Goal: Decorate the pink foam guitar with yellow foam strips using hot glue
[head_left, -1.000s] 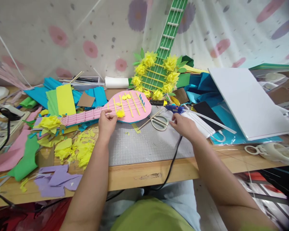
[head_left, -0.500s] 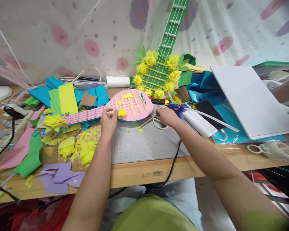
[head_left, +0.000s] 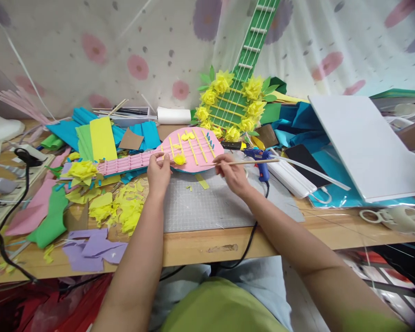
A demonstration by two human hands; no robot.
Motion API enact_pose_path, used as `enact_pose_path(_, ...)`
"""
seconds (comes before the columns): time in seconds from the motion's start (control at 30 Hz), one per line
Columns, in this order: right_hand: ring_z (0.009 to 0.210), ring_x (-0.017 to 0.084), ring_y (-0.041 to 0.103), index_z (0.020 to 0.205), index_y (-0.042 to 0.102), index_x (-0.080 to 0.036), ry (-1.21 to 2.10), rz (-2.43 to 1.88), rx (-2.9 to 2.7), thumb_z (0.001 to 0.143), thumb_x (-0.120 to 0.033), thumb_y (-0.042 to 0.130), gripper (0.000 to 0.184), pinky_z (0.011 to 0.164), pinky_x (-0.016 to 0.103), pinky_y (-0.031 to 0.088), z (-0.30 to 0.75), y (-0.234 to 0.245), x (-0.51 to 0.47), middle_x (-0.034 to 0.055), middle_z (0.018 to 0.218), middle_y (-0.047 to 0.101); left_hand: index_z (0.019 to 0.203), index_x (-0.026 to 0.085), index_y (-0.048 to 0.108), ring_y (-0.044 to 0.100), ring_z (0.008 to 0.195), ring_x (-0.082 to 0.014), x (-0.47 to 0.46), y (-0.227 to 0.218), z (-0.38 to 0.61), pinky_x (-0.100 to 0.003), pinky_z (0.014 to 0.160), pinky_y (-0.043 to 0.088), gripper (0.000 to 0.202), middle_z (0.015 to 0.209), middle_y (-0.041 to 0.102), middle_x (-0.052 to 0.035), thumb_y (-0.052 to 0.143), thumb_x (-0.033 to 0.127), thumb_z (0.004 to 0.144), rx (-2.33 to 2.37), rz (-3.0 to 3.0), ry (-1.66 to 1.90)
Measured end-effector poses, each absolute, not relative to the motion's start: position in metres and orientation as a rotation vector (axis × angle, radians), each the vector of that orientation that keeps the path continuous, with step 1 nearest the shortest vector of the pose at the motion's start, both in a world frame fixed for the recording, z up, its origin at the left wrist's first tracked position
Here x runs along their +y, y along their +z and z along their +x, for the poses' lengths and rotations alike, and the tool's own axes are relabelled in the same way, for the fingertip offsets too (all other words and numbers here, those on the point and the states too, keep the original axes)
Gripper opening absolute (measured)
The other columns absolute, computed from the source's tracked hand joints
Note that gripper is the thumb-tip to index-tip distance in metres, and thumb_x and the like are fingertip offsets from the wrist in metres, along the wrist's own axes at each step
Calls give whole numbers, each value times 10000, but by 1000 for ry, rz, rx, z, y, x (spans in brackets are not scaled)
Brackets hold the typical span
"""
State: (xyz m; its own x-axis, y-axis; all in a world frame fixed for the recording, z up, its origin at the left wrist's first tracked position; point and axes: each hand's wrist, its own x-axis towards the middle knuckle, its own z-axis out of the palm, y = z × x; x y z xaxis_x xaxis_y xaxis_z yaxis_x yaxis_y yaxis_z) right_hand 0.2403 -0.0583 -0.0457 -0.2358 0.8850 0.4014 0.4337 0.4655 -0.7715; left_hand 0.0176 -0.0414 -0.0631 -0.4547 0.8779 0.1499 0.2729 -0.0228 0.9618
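A pink paper lute with yellow strips and pink strings lies across the cutting mat, its neck pointing left. My left hand grips its near edge where neck and body join, with fingertips on top beside a small yellow paper flower. Pinched in my right hand is a thin wooden stick. Most of the stick juts out to the right, roughly level, and its left end reaches the lute's near rim. Just behind the stick, a blue glue gun rests on the mat.
Against the curtain leans a green lute ringed with yellow flowers. Yellow paper scraps and purple paper lie at left. On the right are a white power bank, a dark phone, a white board and scissors.
My right hand has raised the stick from the mat and turned it, so its long part now points right instead of down-left. My left hand keeps its place on the lute.
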Motion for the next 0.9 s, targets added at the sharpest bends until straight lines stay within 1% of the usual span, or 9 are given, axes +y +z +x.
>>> enact_pose_path(0.1,597,121,495,896,498,-212,703,-961,-1953,891,-381,368,213,590,251,392,218,-50,-65,-7,673,547,936,201,503,519,416,-99,-42,-63,17,-236,492,402,214,695,668,2,529,373,812,1742,1200,1519)
enact_pose_path(0.2,590,112,488,885,507,-211,596,-929,-2097,893,-310,378,163,594,244,377,204,-53,-67,-1,696,568,939,197,507,524,418,-99,-41,-64,17,-234,488,404,225,703,669,-2,530,380,811,1737,1197,1525)
enact_pose_path(0.3,615,113,507,908,525,-199,467,-918,-2187,897,-268,372,168,606,240,373,197,-56,-65,21,749,603,932,196,514,525,419,-100,-40,-66,17,-234,492,405,246,687,665,-1,525,409,810,1742,1199,1519)
enact_pose_path(0.4,645,120,528,922,538,-184,368,-893,-2210,904,-264,367,189,608,241,370,194,-60,-61,44,799,624,932,196,515,521,417,-97,-40,-67,17,-232,495,406,258,683,665,0,522,424,810,1737,1208,1525)
enact_pose_path(0.73,655,120,550,928,553,-173,357,-958,-2159,908,-262,378,197,590,231,366,195,-59,-62,39,781,640,902,191,500,491,386,-65,-42,-62,21,-203,465,390,206,690,669,12,532,375,814,1699,1199,1616)
enact_pose_path(0.9,770,137,594,957,565,-167,237,-920,-2260,920,-255,357,229,634,239,378,191,-61,-62,68,876,666,890,186,486,484,377,-56,-42,-59,23,-190,448,373,177,686,670,13,524,344,818,1690,1168,1638)
